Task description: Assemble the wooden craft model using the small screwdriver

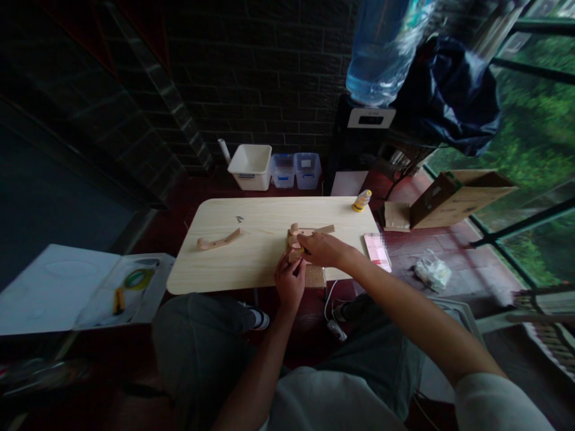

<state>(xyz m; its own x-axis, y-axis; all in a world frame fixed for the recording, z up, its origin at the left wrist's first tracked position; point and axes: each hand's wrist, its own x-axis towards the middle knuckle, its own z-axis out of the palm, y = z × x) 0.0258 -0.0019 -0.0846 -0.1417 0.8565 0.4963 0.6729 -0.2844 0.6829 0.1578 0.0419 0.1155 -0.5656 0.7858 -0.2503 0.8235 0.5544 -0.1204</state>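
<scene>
At the front edge of the table, my left hand (291, 280) is closed, its fingers pinching a small pale wooden piece (294, 256). My right hand (322, 249) reaches in from the right and is closed just above it. A bit of yellow and black shows under its fingers, but the rest of that tool is hidden. Behind the hands lies a curved wooden part (324, 229) with a rounded end. A flat brown block (315, 276) sits beside my left hand at the table edge. Apart to the left rests another curved wooden part (220, 241) with small holes.
On the light wooden table (260, 212) are small dark metal bits (239, 219), a yellow-capped bottle (362, 200) and a pink-screened phone (377, 251). An open white case (153, 287) stands at left. Bins (251, 179), a water dispenser (359, 143) and a cardboard box (442, 200) stand beyond.
</scene>
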